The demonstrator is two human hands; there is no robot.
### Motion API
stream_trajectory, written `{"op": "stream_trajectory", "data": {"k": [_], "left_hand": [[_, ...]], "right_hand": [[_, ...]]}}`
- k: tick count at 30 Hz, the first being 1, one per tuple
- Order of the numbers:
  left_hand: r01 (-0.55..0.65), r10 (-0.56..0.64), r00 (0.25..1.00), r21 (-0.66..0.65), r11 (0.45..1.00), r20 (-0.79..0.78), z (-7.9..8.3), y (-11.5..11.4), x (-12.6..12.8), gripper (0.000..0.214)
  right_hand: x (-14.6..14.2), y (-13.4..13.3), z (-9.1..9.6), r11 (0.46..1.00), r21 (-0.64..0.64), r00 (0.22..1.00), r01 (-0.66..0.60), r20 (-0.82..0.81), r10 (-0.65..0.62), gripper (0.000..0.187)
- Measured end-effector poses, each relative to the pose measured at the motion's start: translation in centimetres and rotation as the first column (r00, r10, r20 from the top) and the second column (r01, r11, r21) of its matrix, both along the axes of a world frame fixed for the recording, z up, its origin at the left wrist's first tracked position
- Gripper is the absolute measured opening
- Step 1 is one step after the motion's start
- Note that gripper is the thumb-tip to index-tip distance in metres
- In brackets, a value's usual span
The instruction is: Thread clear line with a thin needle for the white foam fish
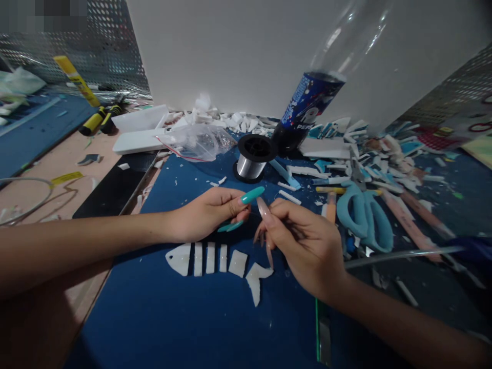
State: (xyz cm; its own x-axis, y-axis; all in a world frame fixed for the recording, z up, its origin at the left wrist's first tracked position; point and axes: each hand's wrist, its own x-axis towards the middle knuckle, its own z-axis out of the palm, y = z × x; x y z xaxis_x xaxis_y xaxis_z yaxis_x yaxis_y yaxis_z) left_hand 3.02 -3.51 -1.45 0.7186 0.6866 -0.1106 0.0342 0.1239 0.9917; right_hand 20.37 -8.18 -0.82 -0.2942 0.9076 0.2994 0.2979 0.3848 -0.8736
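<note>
My left hand (215,212), with long teal nails, is closed in a pinch, thumb against forefinger. Facing it, my right hand (303,241), with long pale nails, also pinches, and the thumbnails nearly meet. Whatever thin thing lies between the fingertips is too fine to make out. Below them on the blue mat (184,323) lies a row of white foam-like pieces shaped as a fish: a head piece (180,259) with a small hole, narrow strips (210,258), a wider block (238,263) and a forked tail (255,279). Just beyond the hands stands a black spool (251,166) wound with shiny thread or wire.
A tilted Pepsi bottle (307,107) stands behind the spool. White and blue scraps (246,122) line the back, beside a clear plastic bag (200,141). Blue-handled scissors (363,218) lie at right. Yellow-black pliers (102,118) and a yellow tube (77,79) are at far left.
</note>
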Motion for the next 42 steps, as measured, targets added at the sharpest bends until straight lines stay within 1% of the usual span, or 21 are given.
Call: {"op": "stream_trajectory", "data": {"k": [4, 12, 19, 29, 42], "left_hand": [[0.001, -0.001, 1.000, -0.004, 1.000, 0.002, 0.06, -0.02, 0.00, 0.037], [0.013, -0.013, 0.999, 0.006, 1.000, 0.036, -0.09, 0.03, -0.06, 0.036], [0.004, -0.004, 0.999, 0.000, 1.000, 0.034, -0.13, 0.05, 0.01, 0.035], [0.011, -0.011, 0.999, 0.016, 1.000, 0.046, -0.33, 0.03, -0.04, 0.035], [0.001, -0.001, 1.000, 0.012, 1.000, 0.023, -0.25, 0.04, -0.03, 0.035]], "right_hand": [[0.00, -0.02, -0.04, 0.998, 0.057, 0.999, 0.024, 0.024, -0.025, 0.023], [0.17, -0.05, -0.12, 0.997, 0.070, 0.999, 0.027, 0.038, -0.030, 0.023], [-0.01, 0.04, 0.05, 0.999, 0.033, 0.999, 0.021, 0.030, -0.022, 0.023], [0.07, 0.10, -0.10, 0.997, 0.077, 0.998, 0.026, 0.052, -0.030, 0.024], [-0.03, 0.09, -0.12, 0.996, 0.084, 0.997, 0.035, 0.073, -0.041, 0.024]]}}
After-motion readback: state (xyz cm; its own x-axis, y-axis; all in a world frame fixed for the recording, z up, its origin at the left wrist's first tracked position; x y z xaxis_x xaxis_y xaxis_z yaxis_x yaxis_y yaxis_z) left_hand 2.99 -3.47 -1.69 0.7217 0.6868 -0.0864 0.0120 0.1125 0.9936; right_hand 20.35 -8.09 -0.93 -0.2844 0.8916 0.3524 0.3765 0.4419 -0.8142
